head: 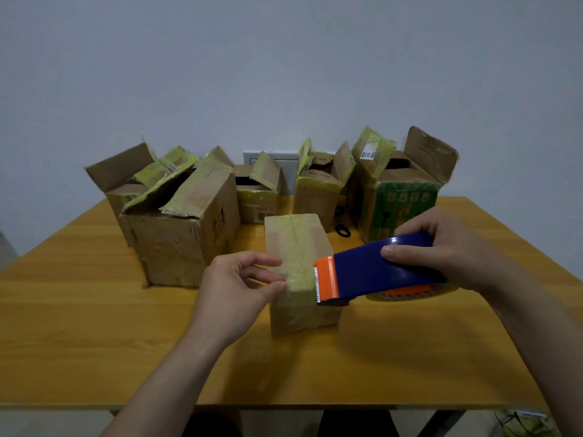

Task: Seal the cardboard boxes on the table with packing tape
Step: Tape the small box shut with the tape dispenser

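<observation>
Gripping the blue tape dispenser point(372, 272) from above, your right hand point(448, 247) wraps its fingers over the far side and sets the thumb on the near side, at three o'clock from the small closed box point(299, 247). The dispenser's orange cutter point(326, 279) meets the box's near top edge, on the yellowish tape strip point(296, 234) that runs along the lid seam. The tape roll point(410, 293) shows below your palm.

Your left hand point(233, 285) sits at nine o'clock from the box with its fingers loosely bent. The index tip lies on the lid and the thumb tip is against the near top edge. You cannot tell whether they pinch tape between them.

The box stands near the middle of the wooden table point(94, 326). Behind it, from ten to two o'clock, stand open boxes with raised flaps, among them a large brown box point(179, 244) and a green-printed box point(403, 209). Black scissors point(342, 227) lie at one o'clock.
</observation>
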### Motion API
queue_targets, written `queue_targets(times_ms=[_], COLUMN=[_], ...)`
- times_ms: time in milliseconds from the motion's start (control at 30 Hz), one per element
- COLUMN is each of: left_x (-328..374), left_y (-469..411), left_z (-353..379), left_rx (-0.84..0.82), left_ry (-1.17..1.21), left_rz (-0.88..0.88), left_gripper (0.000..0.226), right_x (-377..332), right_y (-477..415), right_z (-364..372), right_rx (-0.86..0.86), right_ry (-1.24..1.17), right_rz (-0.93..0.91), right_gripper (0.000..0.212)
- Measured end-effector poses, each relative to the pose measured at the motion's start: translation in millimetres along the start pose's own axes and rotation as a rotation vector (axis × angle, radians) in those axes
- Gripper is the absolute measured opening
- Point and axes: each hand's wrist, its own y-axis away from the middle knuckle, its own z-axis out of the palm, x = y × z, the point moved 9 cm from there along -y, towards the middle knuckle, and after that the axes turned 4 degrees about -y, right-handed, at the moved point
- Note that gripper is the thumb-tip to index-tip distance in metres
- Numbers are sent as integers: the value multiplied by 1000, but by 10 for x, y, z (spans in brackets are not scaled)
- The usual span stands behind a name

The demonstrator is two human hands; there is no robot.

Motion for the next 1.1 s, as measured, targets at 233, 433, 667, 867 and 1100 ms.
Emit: queue_targets(times_ms=[233,433,667,867,1100], left_x=[27,28,5,-271,-422], left_y=[21,65,-14,-186,-259], left_z=[-6,-13,-18,26,342], left_rx=[53,88,52,-91,-393], left_ry=[-102,-157,-148,-10,399], left_rz=[47,79,90,-18,-100], left_gripper=[30,31,32,45,56], right_x=[-39,-114,-153,-137,-152], right_y=[-49,-72,-97,-112,-154], right_z=[18,32,48,72,170], right_rx=[1,-3,-13,15,31], right_ry=[120,205,248,255,233], right_rz=[1,3,24,40,40], right_gripper=[31,34,41,38,36])
